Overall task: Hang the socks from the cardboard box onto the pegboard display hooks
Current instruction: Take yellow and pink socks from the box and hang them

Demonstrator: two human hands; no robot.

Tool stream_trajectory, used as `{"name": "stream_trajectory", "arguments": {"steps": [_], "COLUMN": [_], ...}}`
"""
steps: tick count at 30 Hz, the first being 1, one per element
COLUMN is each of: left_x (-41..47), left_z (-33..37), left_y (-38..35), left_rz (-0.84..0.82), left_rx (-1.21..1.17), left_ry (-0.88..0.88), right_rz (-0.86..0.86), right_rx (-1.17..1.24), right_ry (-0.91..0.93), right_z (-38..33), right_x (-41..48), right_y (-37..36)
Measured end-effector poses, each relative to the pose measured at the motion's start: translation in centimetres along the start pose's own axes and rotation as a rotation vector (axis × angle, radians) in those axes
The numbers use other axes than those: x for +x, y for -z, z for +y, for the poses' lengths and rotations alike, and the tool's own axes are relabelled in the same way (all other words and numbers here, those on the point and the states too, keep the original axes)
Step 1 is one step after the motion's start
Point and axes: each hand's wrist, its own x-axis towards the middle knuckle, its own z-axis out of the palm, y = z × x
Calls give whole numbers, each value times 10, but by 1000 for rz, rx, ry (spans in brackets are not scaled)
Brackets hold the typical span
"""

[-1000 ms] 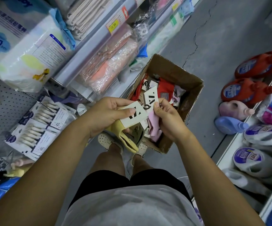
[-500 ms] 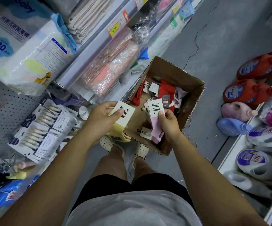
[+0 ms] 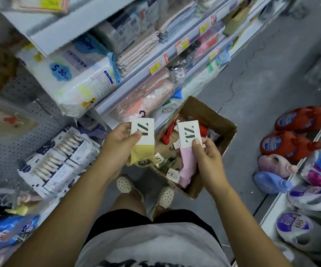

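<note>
The left grip (image 3: 120, 146) pinches the yellow socks (image 3: 142, 154); the right grip (image 3: 207, 160) pinches the pink socks (image 3: 187, 166) over the box (image 3: 230, 135). Juggling 2 pairs, either could slip while reaching for the pegboard (image 3: 21, 143) further left.

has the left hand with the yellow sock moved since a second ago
Yes: the left hand, gripping the yellow sock, shifted left, off the cardboard box near corner, toward the pegboard.
</note>
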Motion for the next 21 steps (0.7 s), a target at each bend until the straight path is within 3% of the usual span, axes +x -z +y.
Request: {"name": "stream_trajectory", "arguments": {"steps": [8, 15, 21], "left_x": [-74, -130, -179], "left_z": [40, 62, 87], "left_y": [65, 159, 261], "left_rz": [139, 428, 715], "left_rx": [-201, -215, -266], "left_ry": [-238, -470, -636], "right_rz": [-350, -634, -777], "right_rx": [-44, -31, -46], "right_ry": [222, 452, 627], "right_z": [-95, -148, -176], "right_x": [-41, -85, -136], "right_y": [-81, -189, -299]}}
